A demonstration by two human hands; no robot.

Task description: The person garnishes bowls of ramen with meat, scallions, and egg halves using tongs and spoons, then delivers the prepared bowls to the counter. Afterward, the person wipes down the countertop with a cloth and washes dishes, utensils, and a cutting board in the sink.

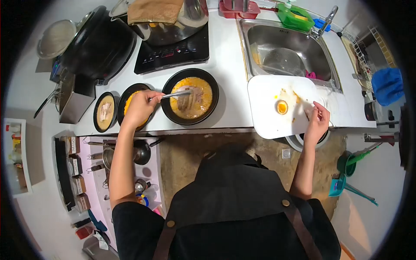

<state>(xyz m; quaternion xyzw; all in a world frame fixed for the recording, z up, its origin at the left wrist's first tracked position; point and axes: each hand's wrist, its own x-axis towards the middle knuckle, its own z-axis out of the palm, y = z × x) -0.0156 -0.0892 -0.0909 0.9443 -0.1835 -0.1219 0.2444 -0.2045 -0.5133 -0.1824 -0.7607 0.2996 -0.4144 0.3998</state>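
My left hand (141, 106) is closed around slim metal tongs (175, 94). Their tip touches sliced meat (187, 102) in the orange-yellow broth of a large black bowl (215, 93). Under and behind that hand stands a second black bowl (125, 96), partly hidden. A smaller black bowl (97, 113) with pale broth and meat is farther left. Over the right side of a white cutting board (264, 97), my right hand (318, 121) has loosely bent fingers, somewhat apart, with nothing clearly held. Half an egg (282, 107) lies cut side up on the stained board, left of that hand.
An induction cooker (173, 54) bearing a large metal pot (190, 26) stands behind the bowls. The cutting board overlaps the front of the steel sink (249, 47) and juts past the counter edge. A big black pot (99, 47) and a metal box (77, 99) stand left.
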